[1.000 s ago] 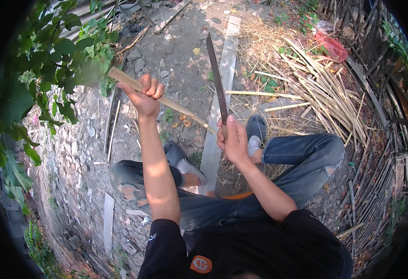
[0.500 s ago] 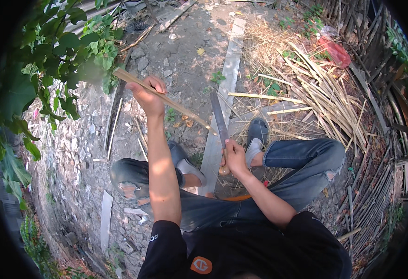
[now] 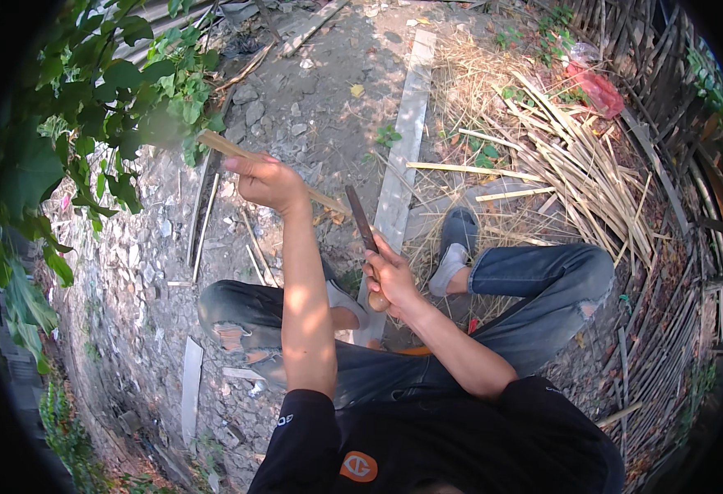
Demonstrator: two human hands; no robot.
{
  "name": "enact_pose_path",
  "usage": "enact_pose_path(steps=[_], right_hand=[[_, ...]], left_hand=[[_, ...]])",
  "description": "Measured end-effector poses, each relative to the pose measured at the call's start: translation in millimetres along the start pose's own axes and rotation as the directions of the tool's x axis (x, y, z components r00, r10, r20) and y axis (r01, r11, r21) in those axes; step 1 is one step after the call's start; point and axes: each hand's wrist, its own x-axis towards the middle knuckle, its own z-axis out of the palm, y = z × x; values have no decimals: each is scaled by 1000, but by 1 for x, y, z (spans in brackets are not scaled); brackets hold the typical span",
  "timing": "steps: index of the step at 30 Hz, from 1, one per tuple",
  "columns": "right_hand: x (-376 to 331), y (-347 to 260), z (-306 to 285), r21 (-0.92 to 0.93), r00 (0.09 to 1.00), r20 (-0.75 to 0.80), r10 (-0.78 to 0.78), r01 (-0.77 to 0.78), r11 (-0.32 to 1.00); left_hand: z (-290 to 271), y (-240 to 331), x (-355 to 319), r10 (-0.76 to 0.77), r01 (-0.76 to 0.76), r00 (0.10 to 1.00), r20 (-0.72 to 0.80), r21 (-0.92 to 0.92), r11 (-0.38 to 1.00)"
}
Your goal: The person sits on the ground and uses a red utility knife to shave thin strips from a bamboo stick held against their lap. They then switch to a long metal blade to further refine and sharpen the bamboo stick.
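My left hand (image 3: 272, 184) is closed round a flat, pale strip of split bamboo or wood (image 3: 228, 146), held out to the left at a slant. Part of the strip passes behind the hand, and its lower end points towards the knife. In my right hand (image 3: 392, 276) is a long knife (image 3: 359, 216) with a dark blade and a wooden handle, its tip pointing up and slightly left. The blade stands close to the strip's lower end; whether they touch I cannot tell.
A long grey board (image 3: 407, 140) runs along the ground between my feet. To the right lies a pile of split strips (image 3: 580, 173) on straw, near a red plastic bag (image 3: 596, 89). Leafy branches (image 3: 106, 90) hang at the left, and a stick fence (image 3: 666, 74) stands right.
My left hand has slid along the strip towards its lower end and moved right. My right hand has moved left and up slightly, and the knife blade is turned to a narrower view.
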Motion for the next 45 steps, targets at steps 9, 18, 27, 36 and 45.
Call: enact_pose_path(steps=[9, 18, 27, 36, 45], right_hand=[[-41, -71, 2, -274, 948, 91, -304, 317, 908], [-95, -150, 20, -343, 598, -33, -801, 746, 571], [-62, -59, -44, -664, 788, 182, -587, 539, 518], [-112, -157, 37, -84, 539, 37, -842, 841, 535], [-95, -128, 8, -225, 948, 15, -318, 313, 922]], left_hand=[[4, -3, -5, 33, -31, 999, 34, -65, 997], [16, -8, -23, 428, -397, 885, 184, -186, 899], [27, 5, -45, 522, -503, 830, 195, -143, 853], [18, -7, -34, 463, -446, 869, 175, -125, 886], [23, -8, -35, 419, -404, 893, 165, -117, 907]])
